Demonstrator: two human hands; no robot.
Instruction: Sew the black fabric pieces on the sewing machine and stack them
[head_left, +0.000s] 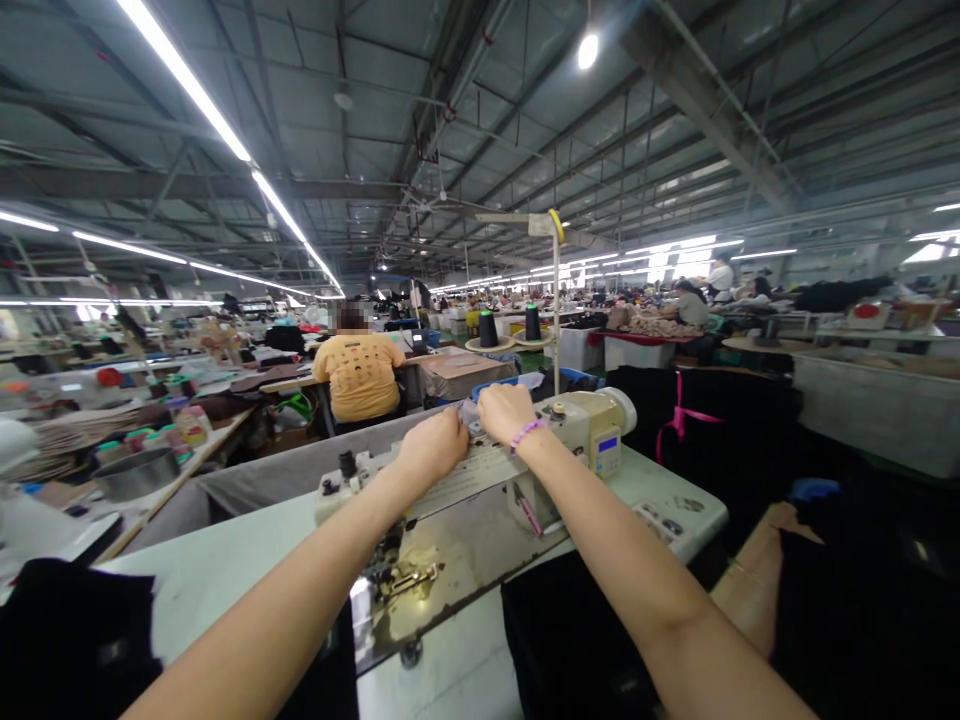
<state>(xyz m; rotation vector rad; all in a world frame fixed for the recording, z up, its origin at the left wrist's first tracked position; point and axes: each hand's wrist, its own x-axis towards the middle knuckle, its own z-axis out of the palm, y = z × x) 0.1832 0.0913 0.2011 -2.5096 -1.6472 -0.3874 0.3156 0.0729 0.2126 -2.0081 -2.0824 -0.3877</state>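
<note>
My left hand (435,443) and my right hand (506,412) are close together above the sewing machine (574,425). Both have their fingers curled in; whatever they pinch is hidden or too fine to see. A purple beaded bracelet (527,434) circles my right wrist. Under my forearms lies the machine's metal bed plate (472,540), with a pink-handled tool (528,512) by the machine's column. Behind my hands, two dark thread cones (487,328) stand on a thread stand (556,310). Black cloth (577,640) lies at the table's near edge.
A co-worker in a yellow shirt (360,370) sits ahead, back turned. More black cloth (75,630) is at lower left. A side table on the left holds a metal ring-shaped container (137,474). Dark fabric with a pink ribbon (680,413) and a pale bin (877,405) stand right.
</note>
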